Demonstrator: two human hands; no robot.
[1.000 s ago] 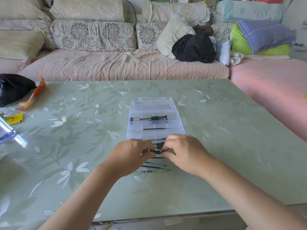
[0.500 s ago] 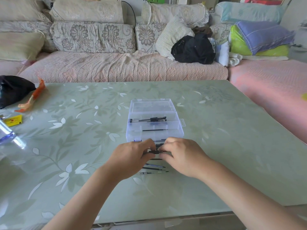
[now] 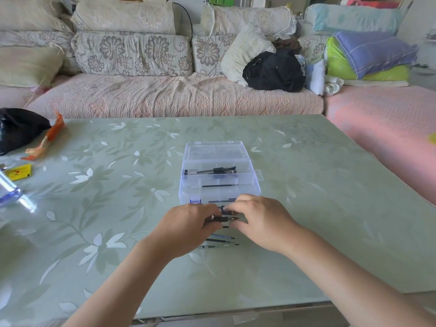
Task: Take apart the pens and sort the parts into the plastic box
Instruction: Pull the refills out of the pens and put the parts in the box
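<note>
Black pen [image 3: 223,219] held over counter [image 3: 306,208], near side of plastic box [image 3: 188,190]. Left hand [image 3: 186,225] and right hand [image 3: 262,220]: fingers curled, pinching opposite ends. Judged light, stiff, slick; best gripped at rubber sleeve and tip cone, twisted apart. Avoid bending while pulling

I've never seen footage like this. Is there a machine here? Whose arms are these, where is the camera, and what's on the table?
No machine: these are a person's two bare arms, filmed by a wide-angle camera worn on the head, looking forward and down. The left hand and right hand each pinch one end of a black pen just above the table. Just beyond stands a clear plastic box, lid open, with pen parts in its compartments. More pens lie on the table under the hands.
</note>
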